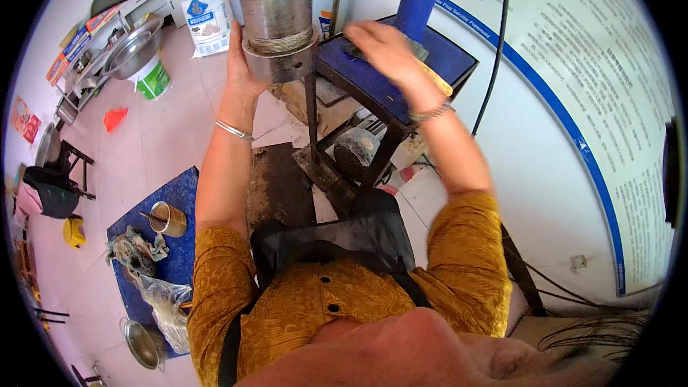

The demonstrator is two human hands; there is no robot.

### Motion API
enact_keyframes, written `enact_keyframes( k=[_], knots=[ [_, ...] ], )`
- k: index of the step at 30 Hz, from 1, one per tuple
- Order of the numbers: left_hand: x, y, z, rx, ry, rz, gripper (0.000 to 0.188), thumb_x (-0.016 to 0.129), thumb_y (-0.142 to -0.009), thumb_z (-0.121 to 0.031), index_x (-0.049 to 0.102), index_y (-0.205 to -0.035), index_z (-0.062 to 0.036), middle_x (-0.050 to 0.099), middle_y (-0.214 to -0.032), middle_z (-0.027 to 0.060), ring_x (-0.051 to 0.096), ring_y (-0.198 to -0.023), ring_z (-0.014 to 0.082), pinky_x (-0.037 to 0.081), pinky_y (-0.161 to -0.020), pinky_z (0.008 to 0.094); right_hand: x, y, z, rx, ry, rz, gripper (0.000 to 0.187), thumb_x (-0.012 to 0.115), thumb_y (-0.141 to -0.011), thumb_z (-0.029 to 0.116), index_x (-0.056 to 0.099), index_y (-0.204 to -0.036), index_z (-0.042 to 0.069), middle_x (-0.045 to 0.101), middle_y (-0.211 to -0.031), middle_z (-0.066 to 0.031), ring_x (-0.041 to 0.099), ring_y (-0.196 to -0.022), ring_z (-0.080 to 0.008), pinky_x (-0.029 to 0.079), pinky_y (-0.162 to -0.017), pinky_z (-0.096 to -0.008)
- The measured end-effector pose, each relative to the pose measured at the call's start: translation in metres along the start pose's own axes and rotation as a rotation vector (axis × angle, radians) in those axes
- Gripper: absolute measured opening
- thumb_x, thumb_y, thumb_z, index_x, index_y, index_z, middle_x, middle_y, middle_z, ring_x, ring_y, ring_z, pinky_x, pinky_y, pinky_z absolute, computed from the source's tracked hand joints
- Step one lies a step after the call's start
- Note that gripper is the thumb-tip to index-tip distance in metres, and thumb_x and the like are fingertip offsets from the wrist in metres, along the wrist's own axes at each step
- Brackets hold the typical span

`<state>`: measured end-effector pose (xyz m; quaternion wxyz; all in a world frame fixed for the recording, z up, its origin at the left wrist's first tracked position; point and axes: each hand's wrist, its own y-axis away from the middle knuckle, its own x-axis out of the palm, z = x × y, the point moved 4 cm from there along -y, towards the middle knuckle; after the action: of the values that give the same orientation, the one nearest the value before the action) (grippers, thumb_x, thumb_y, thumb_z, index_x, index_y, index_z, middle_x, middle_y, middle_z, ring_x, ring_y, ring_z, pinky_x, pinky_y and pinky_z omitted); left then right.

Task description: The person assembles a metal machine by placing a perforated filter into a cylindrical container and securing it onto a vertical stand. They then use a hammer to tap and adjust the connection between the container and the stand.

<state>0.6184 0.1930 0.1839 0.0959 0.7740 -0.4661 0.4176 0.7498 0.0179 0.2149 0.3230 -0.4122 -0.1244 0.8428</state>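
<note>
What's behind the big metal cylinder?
Part of the left hand peeks past the left edge of the cylinder. It covers the rest, so whatever else is behind can't be seen.

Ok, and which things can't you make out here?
All in the head view:
Left hand: fingers partly hidden behind the metal cylinder.
Cylinder's upper end: cut off by the picture's top edge.
Right hand: its back faces the camera and hides its palm, so I can't tell its grip.
Contents of the cup at lower left: too small to identify.
</note>
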Motion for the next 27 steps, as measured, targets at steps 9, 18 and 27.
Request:
enact_keyframes(
  k=[9,18,27],
  knots=[
    [-0.024,-0.013,0.057,-0.106,0.621,0.296,0.055,0.054,-0.080,-0.048,0.050,-0.120,-0.0101,0.049,-0.126,0.0107,0.043,-0.116,0.0304,0.032,-0.097,0.0538,-0.081,0.080,-0.131,0.238,0.612,0.242,0.073,0.067,-0.080,0.036,0.038,-0.130,-0.009,0.048,-0.126,-0.0262,0.048,-0.118,-0.0324,0.034,-0.101,-0.0383],
    [-0.011,-0.013,0.043,-0.112,0.701,0.427,0.039,0.051,-0.081,-0.041,0.058,-0.103,-0.0097,0.060,-0.108,0.0103,0.055,-0.100,0.0305,0.039,-0.089,0.0538,-0.073,0.061,-0.160,0.279,0.422,0.318,0.067,0.068,-0.080,0.016,0.034,-0.134,-0.004,0.055,-0.084,-0.0048,0.048,-0.072,-0.0126,0.043,-0.066,-0.0261],
    [-0.019,-0.023,0.064,-0.238,0.834,0.256,0.033,0.056,-0.080,-0.041,0.060,-0.096,-0.0122,0.063,-0.098,0.0050,0.058,-0.093,0.0261,0.044,-0.085,0.0500,-0.057,0.070,-0.151,0.200,0.528,0.428,0.069,0.051,-0.070,-0.001,0.029,-0.135,-0.010,0.039,-0.135,-0.0228,0.040,-0.124,-0.0295,0.026,-0.106,-0.0330]
  ],
)
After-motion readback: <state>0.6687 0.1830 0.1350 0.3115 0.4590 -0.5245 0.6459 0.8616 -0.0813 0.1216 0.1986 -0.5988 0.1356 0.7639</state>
